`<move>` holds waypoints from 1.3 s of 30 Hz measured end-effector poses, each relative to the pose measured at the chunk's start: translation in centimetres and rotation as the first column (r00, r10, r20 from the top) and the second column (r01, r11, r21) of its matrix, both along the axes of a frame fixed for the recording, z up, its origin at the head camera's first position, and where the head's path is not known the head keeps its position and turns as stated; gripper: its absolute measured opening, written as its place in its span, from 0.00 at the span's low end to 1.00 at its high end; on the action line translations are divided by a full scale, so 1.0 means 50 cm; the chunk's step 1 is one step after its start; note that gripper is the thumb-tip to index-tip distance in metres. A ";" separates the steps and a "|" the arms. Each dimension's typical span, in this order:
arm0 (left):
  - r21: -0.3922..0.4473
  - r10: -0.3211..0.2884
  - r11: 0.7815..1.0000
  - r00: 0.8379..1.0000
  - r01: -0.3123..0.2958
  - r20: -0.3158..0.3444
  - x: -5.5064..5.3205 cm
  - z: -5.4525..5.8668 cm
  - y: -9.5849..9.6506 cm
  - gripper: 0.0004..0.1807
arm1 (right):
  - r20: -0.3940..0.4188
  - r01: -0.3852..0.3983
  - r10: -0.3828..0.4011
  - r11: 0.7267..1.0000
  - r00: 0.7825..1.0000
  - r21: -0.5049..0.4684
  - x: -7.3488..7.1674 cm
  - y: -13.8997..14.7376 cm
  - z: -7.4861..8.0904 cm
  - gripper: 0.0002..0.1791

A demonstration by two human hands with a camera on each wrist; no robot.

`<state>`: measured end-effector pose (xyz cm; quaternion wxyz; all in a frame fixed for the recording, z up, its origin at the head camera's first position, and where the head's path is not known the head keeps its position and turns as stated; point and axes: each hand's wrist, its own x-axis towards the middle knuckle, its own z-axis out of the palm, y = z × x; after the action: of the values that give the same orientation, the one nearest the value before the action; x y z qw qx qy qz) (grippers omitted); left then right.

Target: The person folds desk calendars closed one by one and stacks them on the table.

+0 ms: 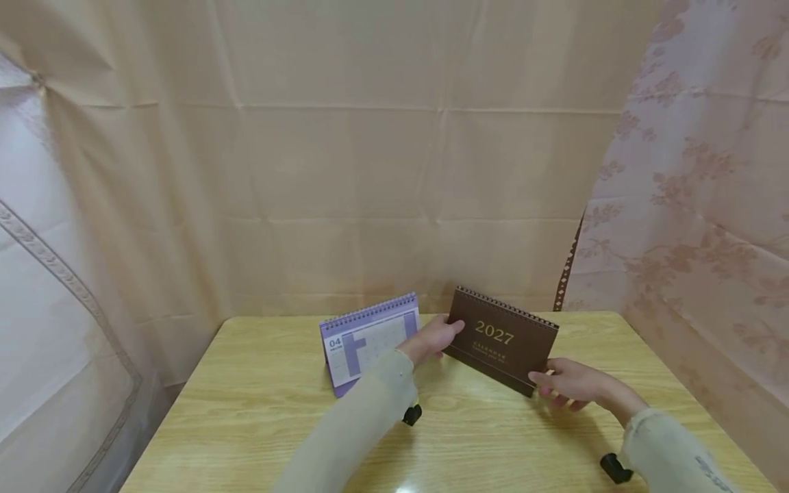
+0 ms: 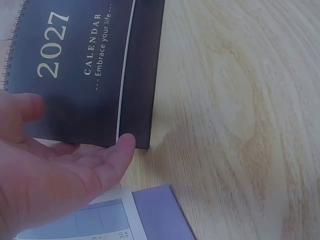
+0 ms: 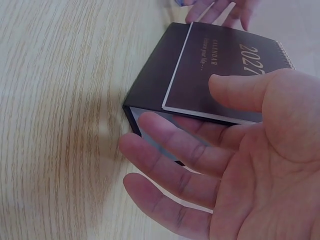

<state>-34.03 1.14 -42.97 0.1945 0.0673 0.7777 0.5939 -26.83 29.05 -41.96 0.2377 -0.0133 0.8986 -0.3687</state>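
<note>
A dark brown desk calendar (image 1: 504, 337) with gold "2027" on its cover and a spiral along its top stands tilted between both hands. My left hand (image 1: 436, 337) holds its left side, thumb over the cover, with some fingers behind the edge in the left wrist view. At the lower right side, my right hand (image 1: 573, 382) grips with the thumb in front and the index finger reaching behind the cover; the other fingers (image 3: 165, 205) extend beside it. A purple and white desk calendar (image 1: 376, 339), showing "04", stands to the left, partly hidden by my left forearm.
Both calendars are on a light wood table (image 1: 259, 383), toward its back edge. Behind hangs a beige cloth (image 1: 345, 171), with a pink floral cloth (image 1: 709, 192) on the right. A white cloth (image 1: 49, 329) hangs at the left.
</note>
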 end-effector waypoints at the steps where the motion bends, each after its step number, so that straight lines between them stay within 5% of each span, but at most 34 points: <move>1: 0.000 -0.007 1.000 1.000 0.007 -0.004 0.001 0.000 0.000 0.27 | 0.000 0.001 -0.001 1.000 1.000 0.000 0.000 -0.001 -0.001 0.22; 13: -0.022 0.007 1.000 1.000 -0.007 0.001 0.022 0.004 0.012 0.26 | -0.037 0.003 -0.002 1.000 0.999 0.014 0.006 0.007 -0.006 0.19; 23: -0.148 -0.076 0.987 0.995 0.066 -0.065 0.036 0.005 0.006 0.26 | -0.129 -0.012 0.024 0.996 0.991 0.092 0.001 0.023 -0.007 0.20; 30: -0.293 -0.174 0.946 0.979 0.138 -0.103 0.049 -0.006 -0.021 0.25 | -0.161 -0.027 0.050 0.990 0.986 0.139 -0.004 0.025 -0.014 0.20; 36: -0.488 -0.258 0.862 0.949 0.141 -0.183 0.060 -0.010 -0.032 0.29 | -0.229 -0.054 0.098 0.980 0.968 0.190 -0.003 0.024 -0.006 0.21; 39: -0.523 -0.280 0.841 0.938 0.138 -0.202 0.067 -0.011 -0.032 0.29 | -0.246 -0.069 0.123 0.974 0.961 0.217 -0.004 0.026 -0.005 0.23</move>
<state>-30.70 -0.47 -43.51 0.1613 0.1804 0.9119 0.3316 -27.04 30.34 -42.19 0.1367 -0.0802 0.9535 -0.2565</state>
